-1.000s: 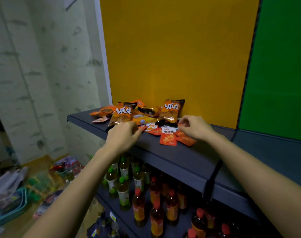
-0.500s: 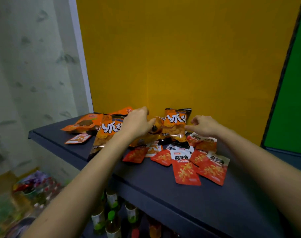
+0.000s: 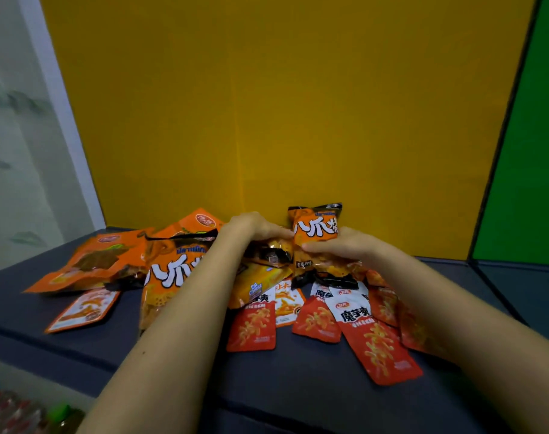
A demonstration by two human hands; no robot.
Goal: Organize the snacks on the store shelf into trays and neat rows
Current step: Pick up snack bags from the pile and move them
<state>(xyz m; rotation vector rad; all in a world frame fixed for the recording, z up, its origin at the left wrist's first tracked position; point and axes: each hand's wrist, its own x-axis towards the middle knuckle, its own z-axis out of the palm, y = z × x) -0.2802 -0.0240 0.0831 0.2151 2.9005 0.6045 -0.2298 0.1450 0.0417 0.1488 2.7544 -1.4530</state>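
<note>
Reaching forward over shelf [image 3: 298, 399] with both forearms. Clamping right hand [image 3: 339, 249] grip on upright bag [image 3: 315, 231] at pile's rear; pressing curled left hand [image 3: 251, 230] against its edge, grip unclear. Counting two such bags, five red sachets [image 3: 379, 349], one cheese packet [image 3: 257, 285].

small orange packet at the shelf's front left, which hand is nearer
Left. The left hand is behind and right of the small orange packet; the right hand lies farther right.
</note>
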